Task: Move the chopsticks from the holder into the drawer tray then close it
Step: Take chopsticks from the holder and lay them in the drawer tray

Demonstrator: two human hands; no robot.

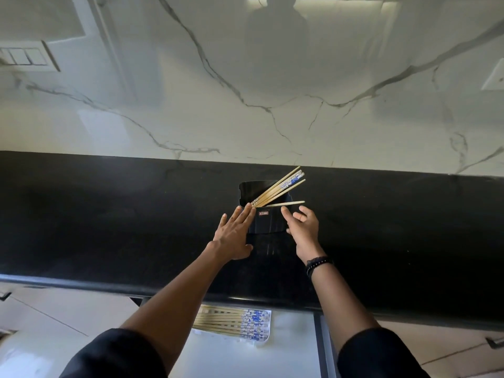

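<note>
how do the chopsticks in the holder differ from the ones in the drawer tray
The holder chopsticks lean rightward, fanned out of the black holder; the tray chopsticks lie flat, side by side in the drawer tray. The holder chopsticks are fewer than the tray chopsticks. Both are pale wood with blue-patterned ends.

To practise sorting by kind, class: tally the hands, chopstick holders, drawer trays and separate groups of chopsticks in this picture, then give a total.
Hands: 2, left hand and right hand
Chopstick holder: 1
Drawer tray: 1
Chopstick groups: 2, chopsticks in the holder and chopsticks in the tray
Total: 6
</note>
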